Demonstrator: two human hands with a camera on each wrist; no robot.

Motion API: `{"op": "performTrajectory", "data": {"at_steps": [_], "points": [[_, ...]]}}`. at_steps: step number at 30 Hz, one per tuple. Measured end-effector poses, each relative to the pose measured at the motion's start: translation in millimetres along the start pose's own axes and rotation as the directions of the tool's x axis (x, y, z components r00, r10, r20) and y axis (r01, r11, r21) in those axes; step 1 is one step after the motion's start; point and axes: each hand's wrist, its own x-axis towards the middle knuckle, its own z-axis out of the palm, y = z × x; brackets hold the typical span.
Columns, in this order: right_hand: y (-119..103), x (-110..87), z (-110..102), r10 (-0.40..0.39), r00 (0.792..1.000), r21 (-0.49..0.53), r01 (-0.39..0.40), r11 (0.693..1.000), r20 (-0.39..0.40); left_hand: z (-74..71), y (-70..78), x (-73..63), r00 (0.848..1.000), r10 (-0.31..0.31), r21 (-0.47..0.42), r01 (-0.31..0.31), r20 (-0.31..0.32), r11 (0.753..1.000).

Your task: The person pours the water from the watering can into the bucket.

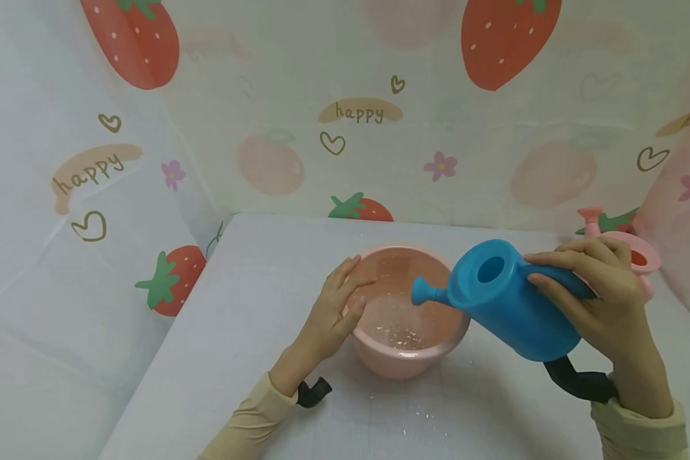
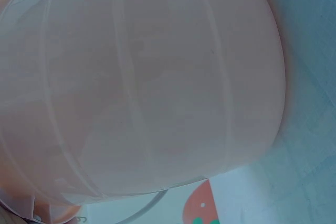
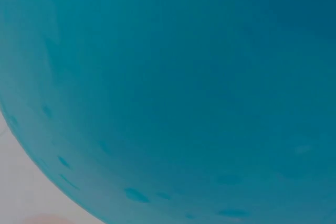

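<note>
My right hand (image 1: 600, 297) grips the handle of a blue watering can (image 1: 529, 313), holding it tilted above the table. Its spout points left over a pink basin (image 1: 405, 364), and the round top opening faces the camera. Water (image 1: 402, 319) with a rippled, glinting surface lies in the basin. My left hand (image 1: 333, 306) rests at the basin's left rim with its fingers extended. In the left wrist view the basin's ribbed side (image 2: 142, 87) fills most of the picture. Wet spots dot the blue can's surface (image 3: 173, 103) in the right wrist view.
A pink watering can (image 1: 644, 249) stands at the back right, partly hidden behind my right hand. Water drops lie on the white tabletop (image 1: 253, 306) in front of the basin. Strawberry-printed curtains (image 1: 362, 166) enclose the table at the back and sides.
</note>
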Motion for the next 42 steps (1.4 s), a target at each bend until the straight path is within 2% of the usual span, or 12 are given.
{"op": "performTrajectory", "data": {"at_steps": [10,21,30,42], "points": [[-3,2.2,0,-0.001,1.0,-0.012,0.001,1.0,0.008,0.1,-1.2,0.7,1.0,0.003,-0.002,-0.003,-0.002,1.0],[11,-4.0,-3,-0.018,0.999,-0.018,0.019,1.0,0.028,-0.1,-2.1,1.4,1.0,0.005,0.003,-0.005,0.004,1.0],[4,-2.9,-3,0.0,0.998,-0.028,0.002,1.0,0.056,0.1,-1.3,0.3,1.0,-0.006,-0.002,0.006,0.01,1.0],[12,-4.9,-5,-0.027,0.996,0.015,0.026,1.0,0.08,0.4,0.0,-0.1,1.0,-0.015,-0.005,0.015,0.011,1.0]]}}
